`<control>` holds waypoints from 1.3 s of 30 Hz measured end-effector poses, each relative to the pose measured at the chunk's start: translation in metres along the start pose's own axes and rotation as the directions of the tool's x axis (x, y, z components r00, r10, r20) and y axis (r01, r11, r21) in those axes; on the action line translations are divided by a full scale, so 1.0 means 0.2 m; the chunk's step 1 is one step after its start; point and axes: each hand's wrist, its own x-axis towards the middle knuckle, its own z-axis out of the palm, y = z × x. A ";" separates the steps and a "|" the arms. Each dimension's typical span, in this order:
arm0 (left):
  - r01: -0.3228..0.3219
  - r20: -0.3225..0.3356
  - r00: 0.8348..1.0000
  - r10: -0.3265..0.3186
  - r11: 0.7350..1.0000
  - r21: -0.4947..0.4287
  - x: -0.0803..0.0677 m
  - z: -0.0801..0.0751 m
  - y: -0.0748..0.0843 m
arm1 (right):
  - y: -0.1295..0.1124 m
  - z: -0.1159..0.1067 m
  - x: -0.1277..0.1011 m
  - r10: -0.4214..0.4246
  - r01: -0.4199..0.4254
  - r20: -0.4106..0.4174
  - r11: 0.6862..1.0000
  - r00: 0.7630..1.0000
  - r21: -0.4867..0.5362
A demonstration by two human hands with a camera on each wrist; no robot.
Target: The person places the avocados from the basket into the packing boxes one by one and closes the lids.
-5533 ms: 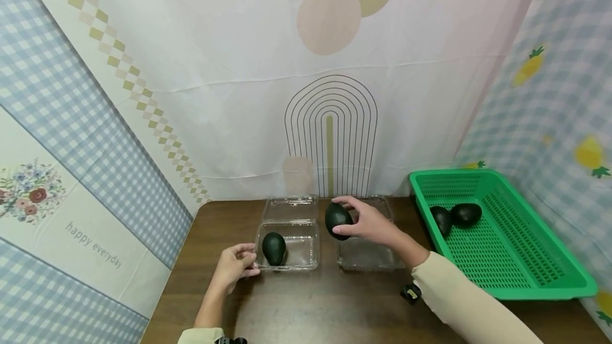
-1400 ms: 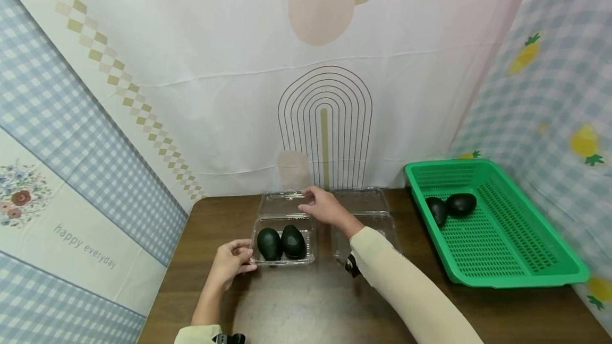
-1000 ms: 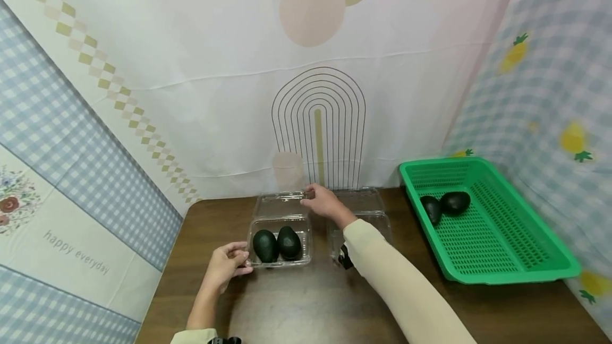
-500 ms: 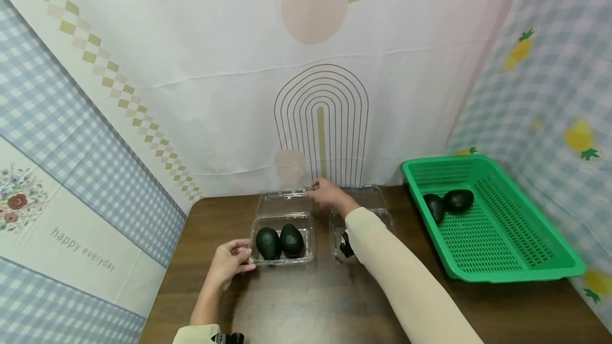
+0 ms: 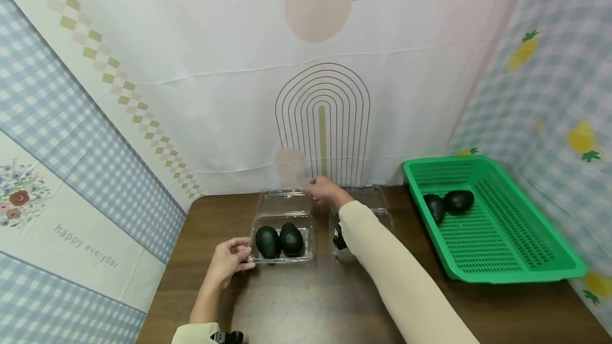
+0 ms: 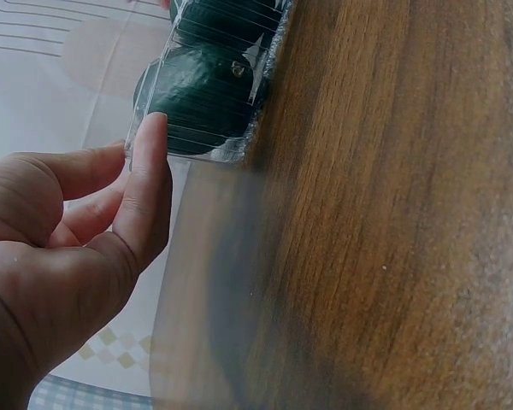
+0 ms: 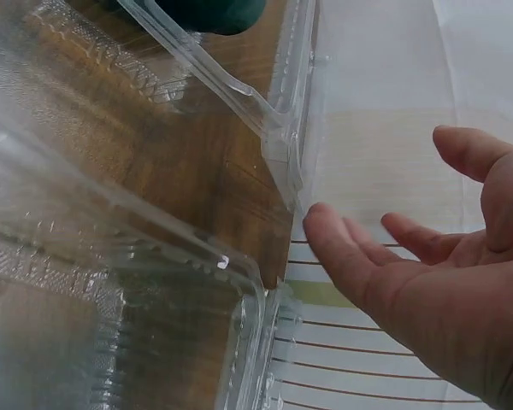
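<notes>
The left hand [image 5: 228, 260], at lower centre, had its grip pinched on the left edge of a clear rectangular plastic box [image 5: 292, 260] holding two dark green oval avocados [image 5: 268, 242]. The right hand [image 5: 325, 190], grip spread, hung by its open lid [image 5: 283, 203], contact unclear. Lower right, a green perforated basket [image 5: 507, 248] sat on the brown wooden surface [image 5: 311, 301].

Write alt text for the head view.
A person's left hand holds an open clear container with two avocados; the right hand is by its lid. Farther right: a partly hidden second container and a green basket holding two more avocados.
</notes>
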 end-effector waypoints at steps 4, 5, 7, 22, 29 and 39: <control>0.009 -0.007 1.000 -0.009 1.000 0.006 0.01 -0.01 0.00 | 0.00 0.04 0.04 0.041 -0.042 -0.032 0.998 0.999 -0.040; 0.010 -0.006 1.000 -0.010 1.000 0.009 0.01 -0.01 0.00 | 0.00 0.05 0.05 0.056 -0.057 -0.032 0.998 0.998 -0.041; 0.009 -0.001 1.000 -0.009 1.000 0.012 0.01 -0.01 0.00 | 0.01 0.06 0.06 0.087 -0.088 -0.035 0.995 0.996 -0.036; 0.007 0.002 1.000 -0.007 1.000 0.011 -0.01 0.00 0.01 | 0.07 0.08 0.08 0.155 -0.155 0.009 0.987 0.988 0.051; 0.006 0.003 1.000 -0.006 1.000 0.000 0.00 0.00 0.00 | 0.08 0.10 0.11 0.192 -0.191 -0.030 0.980 0.981 0.047; 0.000 0.003 1.000 0.000 1.000 -0.003 0.00 0.00 0.00 | 0.08 0.13 0.12 0.191 -0.186 -0.047 0.978 0.980 0.097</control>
